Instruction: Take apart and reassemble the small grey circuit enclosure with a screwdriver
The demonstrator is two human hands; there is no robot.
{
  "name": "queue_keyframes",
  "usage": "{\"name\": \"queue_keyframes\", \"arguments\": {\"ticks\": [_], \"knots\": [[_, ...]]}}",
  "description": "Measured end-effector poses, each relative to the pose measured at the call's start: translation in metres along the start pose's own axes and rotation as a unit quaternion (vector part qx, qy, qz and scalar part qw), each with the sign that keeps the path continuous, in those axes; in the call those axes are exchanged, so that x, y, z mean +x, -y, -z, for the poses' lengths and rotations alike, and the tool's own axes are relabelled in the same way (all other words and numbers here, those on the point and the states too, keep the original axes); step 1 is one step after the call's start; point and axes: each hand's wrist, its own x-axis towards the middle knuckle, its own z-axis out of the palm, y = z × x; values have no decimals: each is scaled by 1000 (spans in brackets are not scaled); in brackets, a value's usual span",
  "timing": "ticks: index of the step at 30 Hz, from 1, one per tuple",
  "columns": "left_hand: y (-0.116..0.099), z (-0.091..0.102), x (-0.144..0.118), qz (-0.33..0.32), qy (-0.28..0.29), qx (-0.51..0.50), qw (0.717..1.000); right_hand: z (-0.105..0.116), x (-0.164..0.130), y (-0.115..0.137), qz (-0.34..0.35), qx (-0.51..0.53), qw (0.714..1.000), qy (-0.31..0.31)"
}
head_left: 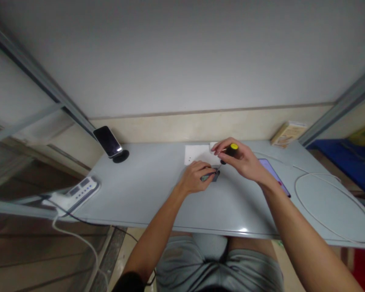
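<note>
The right hand (241, 160) pinches a screwdriver (232, 150) between thumb and fingers, its black handle tilted and the yellow end cap facing up; the thin shaft slants down and to the left, its tip reaching the left hand's fingertips. The left hand (197, 177) has its fingers bent and drawn together, pinching a small greenish, dark-edged piece (205, 177) between thumb and fingertips. This piece lies near the middle of the pale grey table (140, 190), at a small grey block (215, 177) partly covered by the fingers; whether the screwdriver's tip is seated in the piece or merely touches it cannot be told.

Just behind the hands lies a white sheet (197, 153) with a few tiny dark specks on its left part. Beside the right forearm, a phone (270, 172) rests flat with its screen lit, and a white cable (310, 174) runs past it into a wide loop. A yellowish box (287, 134) stands at the far right corner. On the far left, a smartphone (107, 140) leans on a stand with a round black base (121, 156), and a white power strip (82, 192) lies nearer the table's left edge.
</note>
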Motion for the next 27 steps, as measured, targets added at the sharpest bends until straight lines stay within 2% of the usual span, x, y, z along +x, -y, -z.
{"name": "queue_keyframes", "arguments": {"ticks": [2,4,6,11,14,18,19,21,24,27], "knots": [[0,-1,0,-7,-8,8,1000,-9,1,-12,-22,61,997,-49],[-1,-2,-1,-8,-5,19,1000,-16,2,-26,-12,99,985,-139],[0,-3,-1,-10,0,27,1000,-19,2,-37,-8,126,976,-180],[2,-6,-2,-33,7,41,999,-8,4,-57,-31,20,957,-288],[2,-5,-2,-44,36,64,996,-2,3,-75,-97,22,932,-347],[2,-3,-1,-75,76,111,988,-4,-2,-106,-173,120,876,-434],[2,-2,-1,-83,80,121,986,-6,-4,-111,-182,151,866,-440],[2,-1,-1,-91,87,129,984,-11,-8,-118,-192,190,865,-423],[2,0,-3,-74,88,109,987,-20,-13,-118,-205,165,890,-372],[1,1,-4,-44,59,65,995,-29,-16,-113,-206,94,922,-315]]}}
